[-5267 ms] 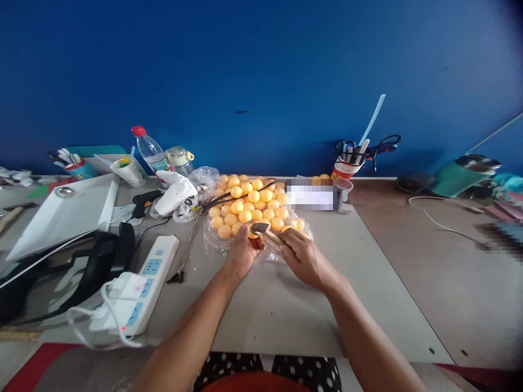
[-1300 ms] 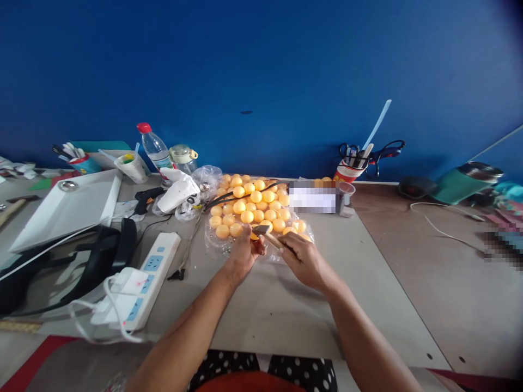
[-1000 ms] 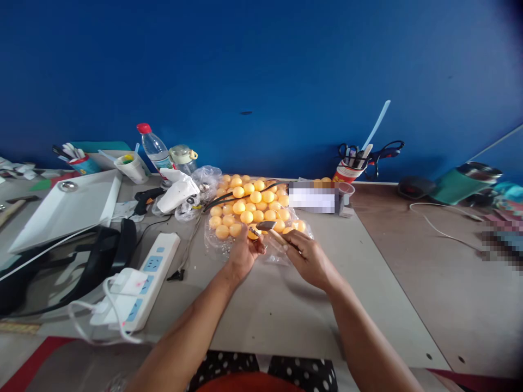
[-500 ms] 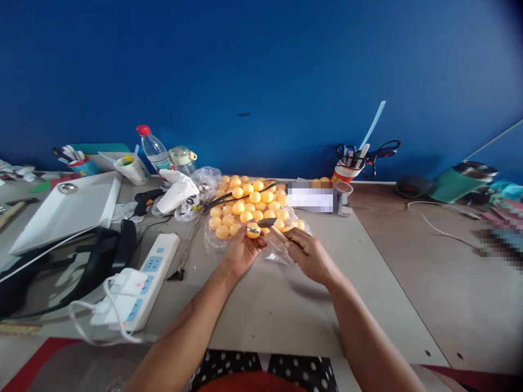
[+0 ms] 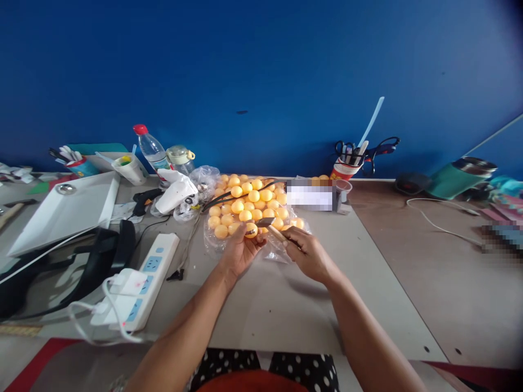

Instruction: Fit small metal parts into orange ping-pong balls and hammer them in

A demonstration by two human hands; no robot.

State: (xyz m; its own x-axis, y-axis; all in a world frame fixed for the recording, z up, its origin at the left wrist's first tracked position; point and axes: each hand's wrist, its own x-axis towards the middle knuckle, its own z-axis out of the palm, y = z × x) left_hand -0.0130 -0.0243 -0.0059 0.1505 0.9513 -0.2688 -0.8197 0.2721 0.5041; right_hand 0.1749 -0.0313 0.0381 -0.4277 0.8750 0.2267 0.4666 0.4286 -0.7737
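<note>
My left hand (image 5: 242, 253) pinches an orange ball (image 5: 252, 232), like a table tennis ball, beside the thumb. A small dark silvery piece shows at the ball's near left side; its kind is too small to tell. My right hand (image 5: 303, 247) is closed round the pale wooden handle of a wooden-handled tool (image 5: 278, 235). Its dark, tapered metal head lies just above the held ball; whether the two touch I cannot tell. Behind both hands, a clear plastic bag (image 5: 212, 246) holds many more orange balls (image 5: 248, 206), with black cables lying across it.
Left of my arms lie a white power strip (image 5: 157, 261) with plugged chargers, a black frame-like object (image 5: 90, 261) and a white tray (image 5: 92, 204). A water bottle (image 5: 152, 149) stands at the back. A cup of scissors (image 5: 345, 169) and a teal tumbler (image 5: 463, 177) stand right.
The view has shifted very slightly. The ball in my left hand is turned a little, showing less of its silvery piece, and the tool stays close above it.
</note>
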